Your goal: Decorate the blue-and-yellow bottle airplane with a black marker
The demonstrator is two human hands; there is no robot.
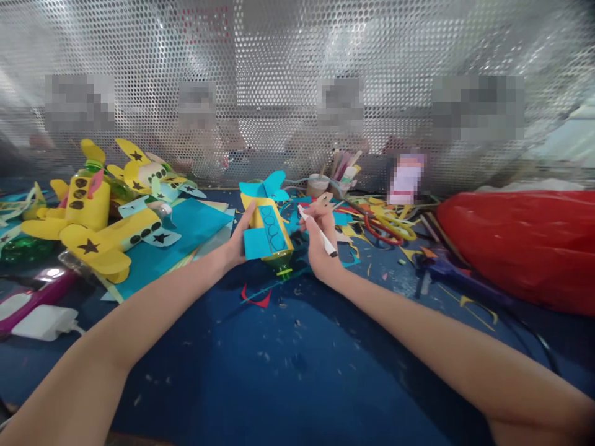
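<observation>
My left hand (240,238) grips a plastic bottle airplane (274,232) wrapped in yellow and blue paper. Its green neck (282,270) points toward me, and blue tail pieces rise at the far end. Along a blue paper strip (272,228) on its side runs a row of drawn ovals. In my right hand (323,241) is a white marker (318,231) with a black end, its tip close to the bottle's right side. A small gap shows between tip and paper.
Several yellow paper-covered bottle planes (90,204) lie at the left over blue paper sheets (186,232). A purple glue gun (41,297) and white plug (49,322) are front left. Paper scraps, scissors (388,229), cups of sticks (341,179) and a red bag (515,241) spread behind and right.
</observation>
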